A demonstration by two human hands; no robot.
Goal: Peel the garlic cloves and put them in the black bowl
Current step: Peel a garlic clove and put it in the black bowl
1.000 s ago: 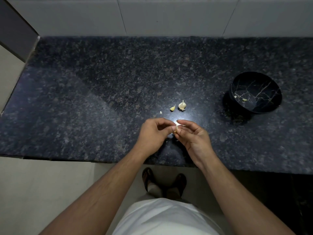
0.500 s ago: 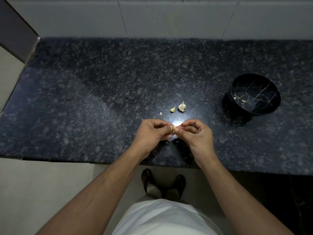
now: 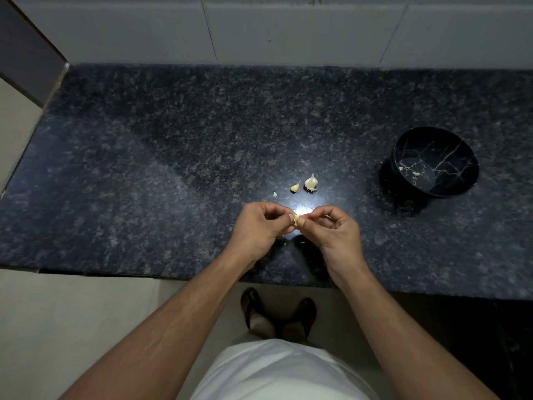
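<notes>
Feet: nearest to us, below the counter edge, we see two feet in dark sandals [image 3: 278, 311] on the pale floor.
Left hand: the left hand [image 3: 258, 229] hangs over the front part of the dark speckled counter [image 3: 115, 197], its fingers curled, pinching one side of a garlic clove [image 3: 296, 219].
Right hand: the right hand [image 3: 331, 230] meets it from the other side, thumb and forefinger pinching the same clove; we note both hands grasp it at once.
Scraps: a pale bit [image 3: 302, 242] lies on the counter under the hands.
Loose garlic: just beyond the hands we find a tiny fragment [image 3: 275, 194], a small clove [image 3: 295, 187] and a larger garlic piece [image 3: 311, 182], close together.
Black bowl: well to the right stands the black bowl [image 3: 450, 151], veined with pale lines; we see two small pale pieces [image 3: 415, 173] inside.
Wall: farthest off, pale tiles [image 3: 288, 30] back the counter.
</notes>
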